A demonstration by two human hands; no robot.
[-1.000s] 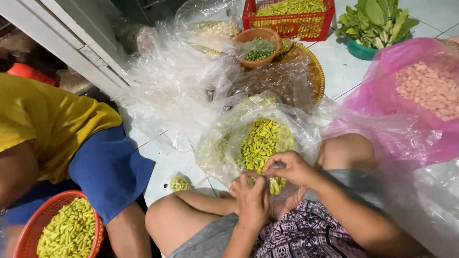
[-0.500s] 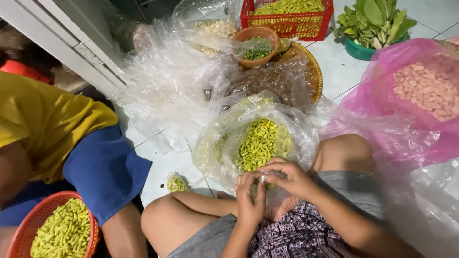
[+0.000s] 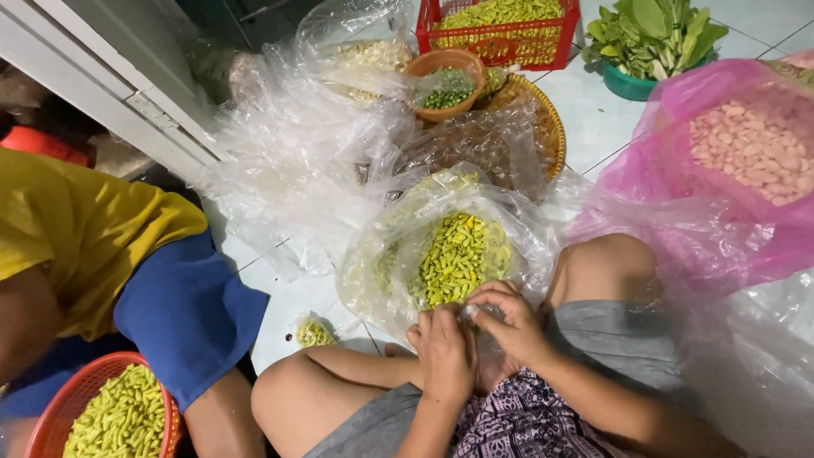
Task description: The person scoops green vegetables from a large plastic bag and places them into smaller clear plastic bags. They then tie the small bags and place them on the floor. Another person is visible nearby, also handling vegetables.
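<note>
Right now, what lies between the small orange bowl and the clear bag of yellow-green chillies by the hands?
In the head view, crumpled clear plastic over a round woven tray lies between the orange bowl and the bag of chillies.

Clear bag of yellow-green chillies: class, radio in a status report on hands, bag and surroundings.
Left hand and right hand together, fingers pinching the clear bag edge. Yellow-green chillies heaped inside. Pink bag alongside, second person's knee close by.

At my twelve o'clock sits a red crate [image 3: 509,34]; leafy greens [image 3: 653,34] at one, a pink bag [image 3: 738,161] at two.
</note>
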